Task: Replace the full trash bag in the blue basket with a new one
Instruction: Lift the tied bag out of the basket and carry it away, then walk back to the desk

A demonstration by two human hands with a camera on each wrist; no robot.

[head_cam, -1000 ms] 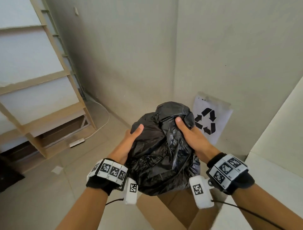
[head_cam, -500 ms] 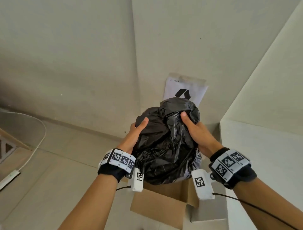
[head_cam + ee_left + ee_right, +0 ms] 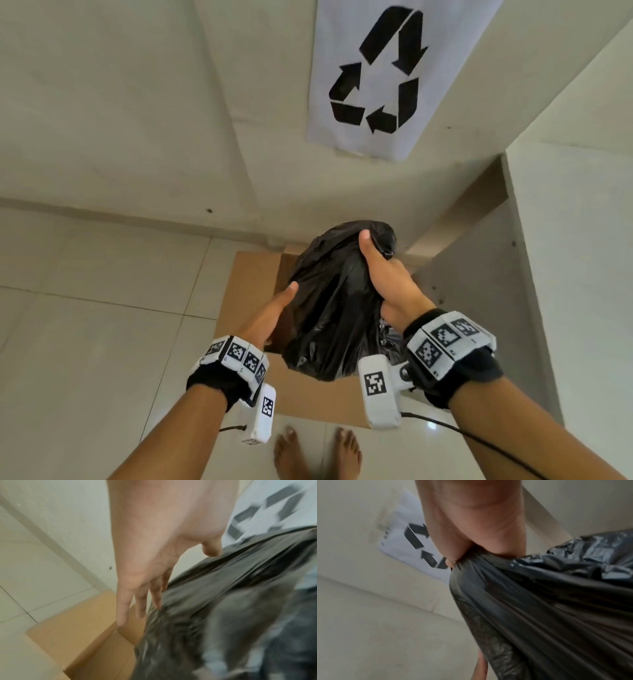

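A full black trash bag (image 3: 332,308) hangs over an open cardboard box (image 3: 246,284) on the tiled floor. My right hand (image 3: 383,277) grips the bag near its top, thumb over the crown and fingers bunching the plastic (image 3: 539,608). My left hand (image 3: 274,315) lies against the bag's left side. Its fingers (image 3: 145,601) are straight and point down beside the plastic (image 3: 231,601), with the thumb touching it. The bag's lower part sits within the box opening (image 3: 77,628). The blue basket is not in view.
A white sheet with a black recycling symbol (image 3: 380,72) is stuck on the wall above the box. A white cabinet side (image 3: 565,274) stands close on the right. My bare feet (image 3: 318,455) are on the tiles just before the box.
The bag has gone down from chest height into the mouth of the cardboard box. My left hand has slid lower along its side with fingers straightened. The view has tipped downward.
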